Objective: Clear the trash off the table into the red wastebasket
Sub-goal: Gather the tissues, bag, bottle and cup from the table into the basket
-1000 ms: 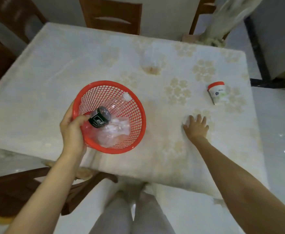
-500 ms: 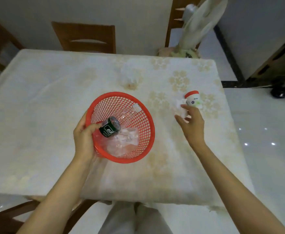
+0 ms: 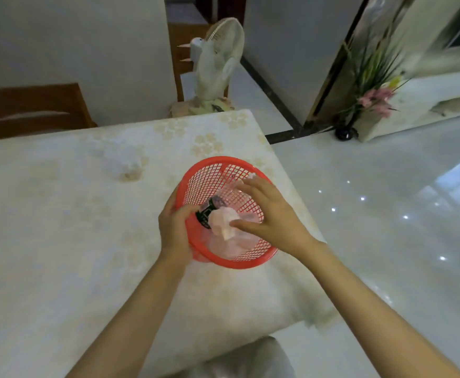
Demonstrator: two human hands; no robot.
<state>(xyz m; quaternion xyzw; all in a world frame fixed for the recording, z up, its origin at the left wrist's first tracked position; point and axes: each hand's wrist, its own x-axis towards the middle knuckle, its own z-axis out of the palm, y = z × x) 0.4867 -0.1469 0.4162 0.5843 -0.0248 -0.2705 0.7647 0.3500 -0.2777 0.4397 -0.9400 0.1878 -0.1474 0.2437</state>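
The red mesh wastebasket [image 3: 209,167] stands near the table's right edge. My left hand [image 3: 175,230] grips its left rim. Inside lie a clear plastic bottle with a dark green label [image 3: 205,216], a clear plastic bag and a crumpled white tissue [image 3: 223,222]. My right hand [image 3: 267,216] hovers over the basket's mouth with fingers spread, its thumb touching the tissue. A crumpled piece of clear plastic [image 3: 125,165] lies on the table, left of the basket and further back. The red-lidded cup seen earlier is out of sight.
The table [image 3: 59,227] has a pale flowered cloth, and its right edge runs close to the basket. A wooden chair [image 3: 32,110] stands behind it. A white fan [image 3: 217,64] and a flower vase [image 3: 373,88] stand on the glossy floor beyond.
My right hand picked a white tissue off the table and brought it left over the basket. The basket has moved right, toward the table's edge. The view has shifted right.
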